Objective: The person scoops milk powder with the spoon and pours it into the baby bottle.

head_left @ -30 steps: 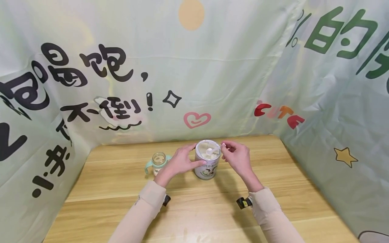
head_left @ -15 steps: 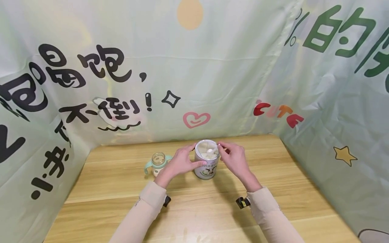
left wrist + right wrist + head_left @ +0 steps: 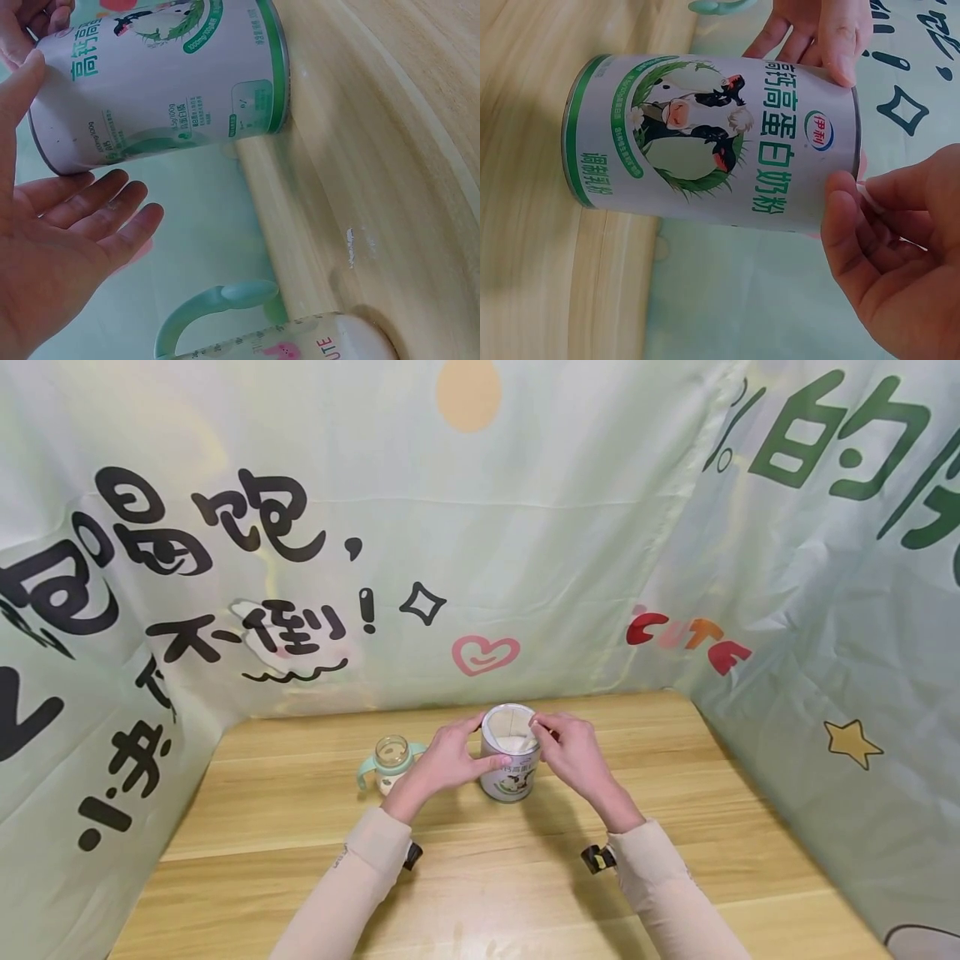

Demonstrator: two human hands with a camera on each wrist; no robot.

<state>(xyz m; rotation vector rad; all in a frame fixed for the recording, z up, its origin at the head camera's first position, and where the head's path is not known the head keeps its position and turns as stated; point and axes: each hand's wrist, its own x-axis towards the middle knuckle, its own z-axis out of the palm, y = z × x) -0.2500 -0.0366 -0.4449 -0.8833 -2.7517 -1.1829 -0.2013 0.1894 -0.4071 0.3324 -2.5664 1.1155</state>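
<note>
A white-and-green milk powder can [image 3: 508, 783] stands uncovered on the wooden table, a cow printed on its label. My left hand [image 3: 448, 758] steadies it near the rim, thumb on the front and fingers along the left side. Pale powder shows through the opening. My right hand [image 3: 576, 750] pinches the handle of a white scoop [image 3: 528, 742] at the can's right rim; the scoop's bowl is hidden down inside. In the right wrist view, the curled fingers [image 3: 844, 225] of that hand are right at the rim.
Left of the can, behind my left wrist, stands a baby bottle [image 3: 392, 758] without a lid, with mint-green handles. White specks [image 3: 350, 247] dot the table [image 3: 487, 877]. Printed fabric [image 3: 570, 552] hangs around the back and sides.
My right hand has shifted left and slightly up, to the rim, and the scoop has gone from lying in view over the powder to mostly hidden inside the can. The left hand stays put.
</note>
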